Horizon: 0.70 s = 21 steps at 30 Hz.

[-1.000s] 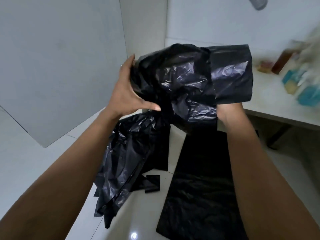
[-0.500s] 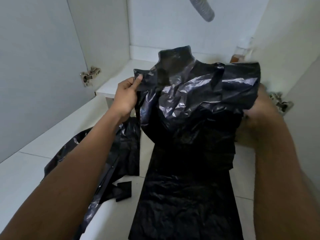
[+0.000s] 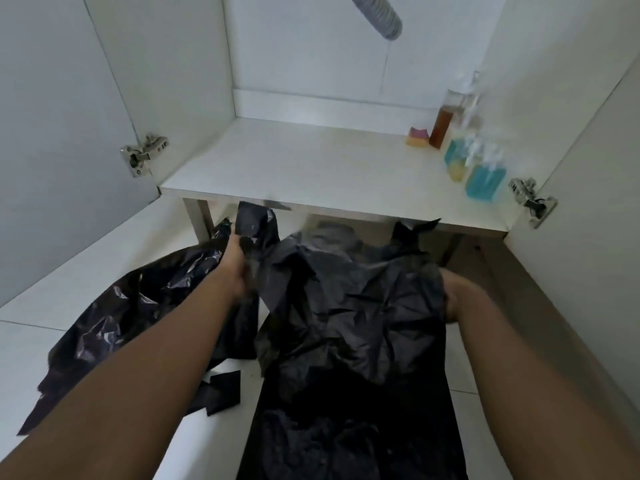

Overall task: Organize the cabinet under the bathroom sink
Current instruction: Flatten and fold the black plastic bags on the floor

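A crumpled bag (image 3: 138, 306) lies on the floor at far left. Next, the left hand (image 3: 239, 268) pinches the upper left edge of a black bin bag (image 3: 349, 306), fingers curled into the plastic. The bag stretches left to right between both hands, each touching its own side, just before the front edge of the cabinet shelf (image 3: 311, 168). The right hand (image 3: 453, 299) meets the bag's right edge; its fingers are hidden, so its grip cannot be told. Bottles (image 3: 485, 178) stand along the shelf's right edge.
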Each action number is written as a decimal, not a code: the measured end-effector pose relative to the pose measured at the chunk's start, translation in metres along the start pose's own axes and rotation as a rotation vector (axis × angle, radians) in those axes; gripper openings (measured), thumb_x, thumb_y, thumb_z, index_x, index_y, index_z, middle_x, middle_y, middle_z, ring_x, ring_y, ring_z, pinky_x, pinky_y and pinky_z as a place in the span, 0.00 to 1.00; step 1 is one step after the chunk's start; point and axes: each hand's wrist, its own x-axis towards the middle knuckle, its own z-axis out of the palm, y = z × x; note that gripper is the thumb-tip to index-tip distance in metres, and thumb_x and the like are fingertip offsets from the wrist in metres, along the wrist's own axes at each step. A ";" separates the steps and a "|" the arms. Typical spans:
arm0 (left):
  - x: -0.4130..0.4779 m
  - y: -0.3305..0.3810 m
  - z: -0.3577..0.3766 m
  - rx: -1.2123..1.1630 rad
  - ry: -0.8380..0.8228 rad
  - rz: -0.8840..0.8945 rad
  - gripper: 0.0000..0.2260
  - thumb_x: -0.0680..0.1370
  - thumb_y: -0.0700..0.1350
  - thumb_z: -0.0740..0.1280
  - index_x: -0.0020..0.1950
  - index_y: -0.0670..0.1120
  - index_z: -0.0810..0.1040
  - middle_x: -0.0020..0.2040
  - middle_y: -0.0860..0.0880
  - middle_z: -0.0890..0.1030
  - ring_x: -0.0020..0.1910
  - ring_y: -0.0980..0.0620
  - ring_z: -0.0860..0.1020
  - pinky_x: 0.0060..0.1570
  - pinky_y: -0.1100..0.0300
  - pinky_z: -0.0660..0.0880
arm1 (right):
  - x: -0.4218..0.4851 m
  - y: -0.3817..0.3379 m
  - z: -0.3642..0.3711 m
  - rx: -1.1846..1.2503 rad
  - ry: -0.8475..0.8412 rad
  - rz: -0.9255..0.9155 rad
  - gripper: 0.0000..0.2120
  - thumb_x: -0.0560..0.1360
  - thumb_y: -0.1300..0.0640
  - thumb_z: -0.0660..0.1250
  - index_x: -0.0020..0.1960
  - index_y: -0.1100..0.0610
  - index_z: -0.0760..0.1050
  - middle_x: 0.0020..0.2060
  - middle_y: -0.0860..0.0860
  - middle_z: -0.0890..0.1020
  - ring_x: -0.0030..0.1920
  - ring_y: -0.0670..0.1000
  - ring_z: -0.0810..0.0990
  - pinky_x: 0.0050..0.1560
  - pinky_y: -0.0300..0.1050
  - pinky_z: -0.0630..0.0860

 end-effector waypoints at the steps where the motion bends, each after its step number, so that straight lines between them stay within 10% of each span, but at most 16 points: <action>1: 0.007 -0.012 -0.009 -0.028 -0.029 -0.046 0.43 0.69 0.79 0.56 0.60 0.44 0.83 0.61 0.39 0.82 0.57 0.40 0.81 0.55 0.44 0.77 | 0.008 0.011 -0.003 0.039 0.033 0.057 0.18 0.82 0.52 0.62 0.54 0.68 0.79 0.61 0.62 0.78 0.53 0.61 0.78 0.61 0.56 0.73; 6: 0.035 -0.054 -0.033 0.110 -0.109 -0.215 0.66 0.50 0.85 0.64 0.74 0.40 0.68 0.65 0.38 0.79 0.64 0.36 0.78 0.65 0.40 0.73 | 0.055 0.049 -0.009 0.200 0.174 0.109 0.20 0.78 0.47 0.67 0.53 0.65 0.79 0.53 0.62 0.82 0.49 0.61 0.80 0.46 0.51 0.78; 12: 0.030 -0.067 -0.026 0.434 -0.160 -0.213 0.34 0.65 0.60 0.80 0.63 0.39 0.81 0.55 0.40 0.85 0.56 0.41 0.84 0.63 0.46 0.77 | 0.084 0.068 -0.019 0.271 0.313 -0.052 0.20 0.78 0.43 0.66 0.64 0.54 0.71 0.55 0.56 0.78 0.49 0.57 0.79 0.50 0.52 0.79; 16: 0.033 -0.080 -0.019 0.432 -0.055 -0.228 0.14 0.78 0.44 0.71 0.60 0.36 0.81 0.49 0.39 0.86 0.49 0.41 0.84 0.55 0.48 0.80 | 0.087 0.075 -0.018 -0.064 0.660 -0.264 0.35 0.75 0.52 0.72 0.76 0.55 0.60 0.66 0.55 0.73 0.63 0.58 0.74 0.63 0.53 0.74; 21: 0.032 -0.115 -0.005 0.350 -0.061 -0.317 0.11 0.81 0.42 0.67 0.59 0.37 0.81 0.54 0.38 0.85 0.53 0.41 0.83 0.59 0.48 0.78 | 0.068 0.092 0.010 -0.677 0.631 -0.451 0.19 0.76 0.43 0.66 0.63 0.51 0.74 0.56 0.52 0.80 0.55 0.53 0.78 0.56 0.52 0.75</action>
